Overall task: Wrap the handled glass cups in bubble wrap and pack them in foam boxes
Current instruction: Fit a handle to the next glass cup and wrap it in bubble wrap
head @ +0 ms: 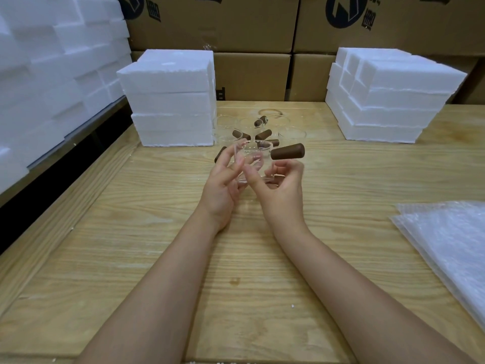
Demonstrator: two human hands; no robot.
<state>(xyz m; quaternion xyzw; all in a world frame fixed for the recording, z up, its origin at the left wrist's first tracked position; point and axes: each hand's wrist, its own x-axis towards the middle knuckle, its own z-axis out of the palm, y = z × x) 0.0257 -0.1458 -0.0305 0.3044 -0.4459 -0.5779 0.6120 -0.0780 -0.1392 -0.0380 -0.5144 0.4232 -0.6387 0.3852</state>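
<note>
Head view: both bare forearms reach in from the bottom edge and meet over the middle of the wooden table (157, 258). Between the hands is one clear glass cup (252, 156), lifted off the table, upright or slightly tilted. Its brown handle (288, 151) sticks out to the right, clear of both hands.

The left hand (224, 183) grips the cup's left side, fingers curled up along the wall, fingertips near the rim. The right hand (282, 189) holds the lower right part and base, thumb and curled fingers pinching the glass. Exact finger contact under the base is hard to tell through the glass.

Just behind the held cup is a cluster of other cups (262, 130) on the table, brown handles pointing various ways. The count is unclear because the glass is see-through.

A left foam box stack (170, 101) stands just beside that cluster. A right foam box stack (388, 101) stands well apart at back right. Bubble wrap sheets (446, 245) lie in a flat, fanned pile at the right edge of the table, well apart from the hands.

Cardboard cartons (252, 74) line the back. More white foam blocks (52, 61) are piled along the left side.
</note>
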